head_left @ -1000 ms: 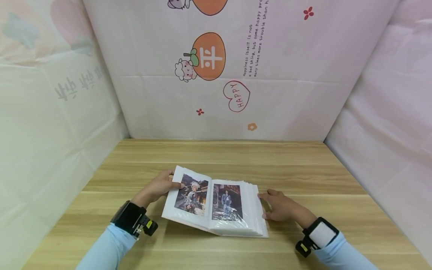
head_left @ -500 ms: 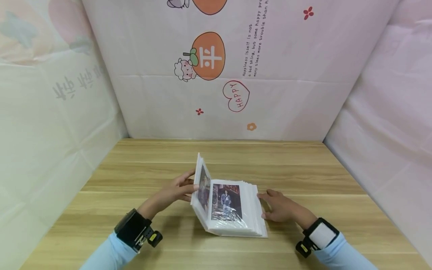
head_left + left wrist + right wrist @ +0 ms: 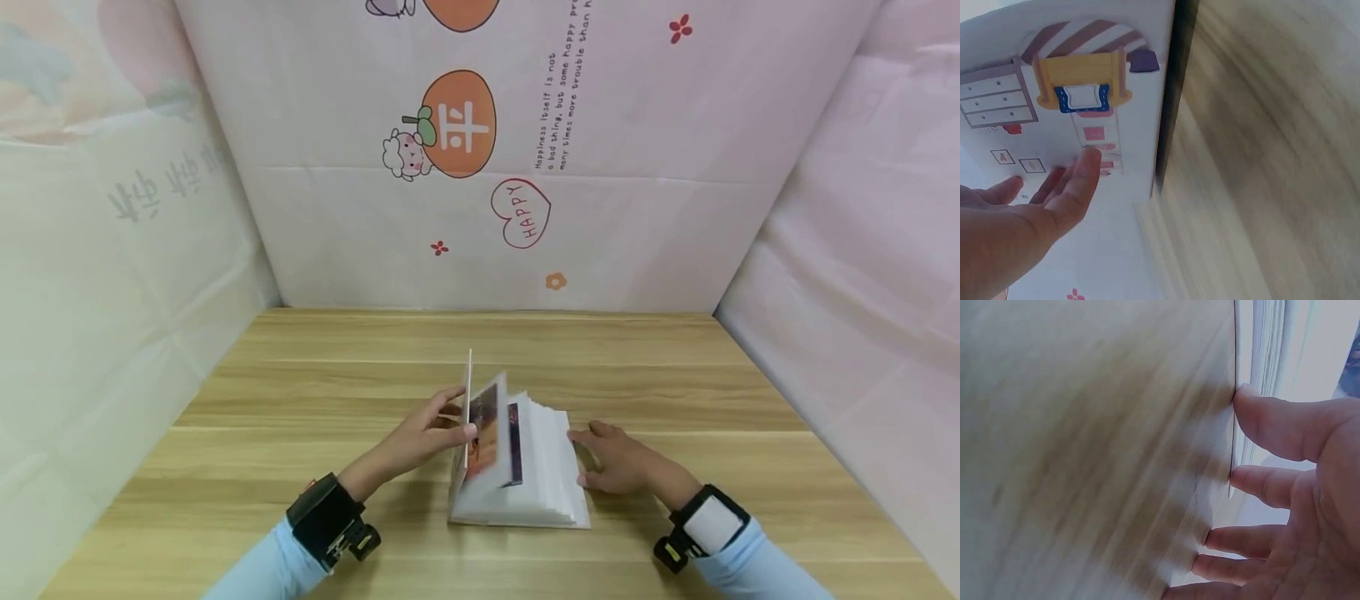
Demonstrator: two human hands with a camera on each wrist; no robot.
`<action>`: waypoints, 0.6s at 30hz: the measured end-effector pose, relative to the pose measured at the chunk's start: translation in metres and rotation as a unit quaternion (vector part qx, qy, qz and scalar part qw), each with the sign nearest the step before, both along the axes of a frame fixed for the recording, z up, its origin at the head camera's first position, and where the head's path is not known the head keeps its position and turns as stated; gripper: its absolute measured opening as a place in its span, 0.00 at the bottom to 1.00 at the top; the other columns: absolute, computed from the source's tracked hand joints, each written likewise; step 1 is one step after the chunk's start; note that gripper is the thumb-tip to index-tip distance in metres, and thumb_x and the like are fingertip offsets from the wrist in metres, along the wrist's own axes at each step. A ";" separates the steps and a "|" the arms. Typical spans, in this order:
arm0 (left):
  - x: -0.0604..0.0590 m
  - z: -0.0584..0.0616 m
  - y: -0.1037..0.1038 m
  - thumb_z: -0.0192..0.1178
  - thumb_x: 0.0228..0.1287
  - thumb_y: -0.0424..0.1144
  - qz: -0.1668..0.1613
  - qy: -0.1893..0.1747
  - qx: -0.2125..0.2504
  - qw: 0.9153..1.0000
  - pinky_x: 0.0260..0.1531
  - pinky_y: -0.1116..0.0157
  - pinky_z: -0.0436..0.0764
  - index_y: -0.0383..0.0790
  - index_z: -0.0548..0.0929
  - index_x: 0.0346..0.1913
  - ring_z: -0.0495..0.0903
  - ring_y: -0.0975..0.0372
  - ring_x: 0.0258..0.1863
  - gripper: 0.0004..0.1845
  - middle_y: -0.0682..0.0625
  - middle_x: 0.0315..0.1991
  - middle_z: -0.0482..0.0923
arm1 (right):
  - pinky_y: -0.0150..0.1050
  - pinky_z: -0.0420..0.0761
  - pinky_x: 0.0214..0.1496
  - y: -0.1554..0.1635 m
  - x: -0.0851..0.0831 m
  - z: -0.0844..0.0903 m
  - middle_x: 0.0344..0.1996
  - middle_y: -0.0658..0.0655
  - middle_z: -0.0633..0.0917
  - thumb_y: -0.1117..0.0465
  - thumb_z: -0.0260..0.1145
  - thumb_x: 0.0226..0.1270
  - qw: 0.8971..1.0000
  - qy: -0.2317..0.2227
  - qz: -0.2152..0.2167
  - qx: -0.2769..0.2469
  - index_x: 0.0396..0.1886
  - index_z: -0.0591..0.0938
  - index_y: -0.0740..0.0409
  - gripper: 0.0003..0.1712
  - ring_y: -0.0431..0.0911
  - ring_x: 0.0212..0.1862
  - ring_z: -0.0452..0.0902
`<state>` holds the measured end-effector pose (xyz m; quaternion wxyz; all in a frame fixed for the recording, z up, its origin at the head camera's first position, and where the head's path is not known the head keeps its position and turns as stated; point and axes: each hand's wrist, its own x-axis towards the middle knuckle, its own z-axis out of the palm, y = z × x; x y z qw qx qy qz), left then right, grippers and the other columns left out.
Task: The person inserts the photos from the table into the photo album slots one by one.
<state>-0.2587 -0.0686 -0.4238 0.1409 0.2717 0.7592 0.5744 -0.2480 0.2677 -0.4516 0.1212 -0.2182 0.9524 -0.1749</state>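
The head view looks forward and down from above the tabletop [image 3: 300, 392], taking in both arms and the photo album [image 3: 517, 467]. The left wrist view sits very close behind the left hand [image 3: 1041, 206], facing the album's cover. The right wrist view, equally close, faces the page edges; all three share the album.

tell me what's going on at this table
A person is handling a photo album that lies on a wooden table. The left hand presses flat fingers against the outside of the front cover, which stands about upright over the pages. One loose page with a photo leans just behind the cover. The right hand rests on the table with its fingertips against the right edge of the page stack, steadying it.
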 end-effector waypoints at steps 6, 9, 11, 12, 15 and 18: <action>0.003 -0.007 0.009 0.60 0.59 0.51 -0.013 0.045 -0.062 0.997 0.47 0.53 0.72 0.35 0.59 0.68 0.69 0.47 0.54 0.39 0.36 0.58 0.64 | 0.65 0.59 0.56 0.000 0.001 0.000 0.61 0.81 0.57 0.55 0.67 0.59 1.000 0.001 0.008 -0.001 0.65 0.66 0.64 0.37 0.75 0.61 0.52; 0.006 -0.012 0.014 0.64 0.56 0.45 -0.029 0.091 -0.118 0.988 0.50 0.49 0.69 0.34 0.66 0.64 0.67 0.47 0.54 0.35 0.37 0.57 0.64 | 0.65 0.59 0.56 -0.002 0.001 0.000 0.62 0.80 0.57 0.55 0.67 0.59 1.000 0.004 0.000 0.008 0.65 0.67 0.64 0.37 0.74 0.61 0.52; 0.007 -0.014 0.017 0.67 0.52 0.42 -0.038 0.125 -0.158 0.979 0.52 0.48 0.65 0.36 0.72 0.59 0.66 0.48 0.56 0.31 0.38 0.57 0.65 | 0.65 0.59 0.56 -0.003 0.000 0.000 0.62 0.79 0.58 0.55 0.67 0.58 1.000 0.007 -0.007 0.017 0.65 0.67 0.64 0.37 0.74 0.61 0.53; 0.008 -0.015 0.019 0.68 0.50 0.41 -0.044 0.138 -0.178 0.973 0.53 0.48 0.64 0.37 0.75 0.57 0.65 0.49 0.57 0.29 0.39 0.57 0.65 | 0.64 0.60 0.56 -0.004 0.000 0.000 0.62 0.79 0.58 0.55 0.67 0.58 1.000 0.010 -0.010 0.021 0.64 0.67 0.64 0.37 0.73 0.61 0.54; 0.011 -0.015 0.024 0.69 0.46 0.37 -0.064 0.170 -0.229 0.956 0.56 0.49 0.61 0.41 0.80 0.52 0.61 0.49 0.60 0.25 0.41 0.59 0.65 | 0.64 0.61 0.56 -0.005 0.000 0.000 0.62 0.79 0.59 0.55 0.68 0.57 0.999 0.014 -0.017 0.030 0.64 0.68 0.63 0.37 0.73 0.61 0.55; 0.013 -0.015 0.026 0.69 0.47 0.38 -0.078 0.186 -0.271 0.941 0.59 0.52 0.59 0.44 0.81 0.51 0.58 0.49 0.62 0.23 0.42 0.62 0.64 | 0.64 0.61 0.55 -0.005 0.000 -0.001 0.61 0.78 0.60 0.55 0.68 0.57 0.999 0.016 -0.018 0.035 0.64 0.68 0.63 0.37 0.73 0.61 0.56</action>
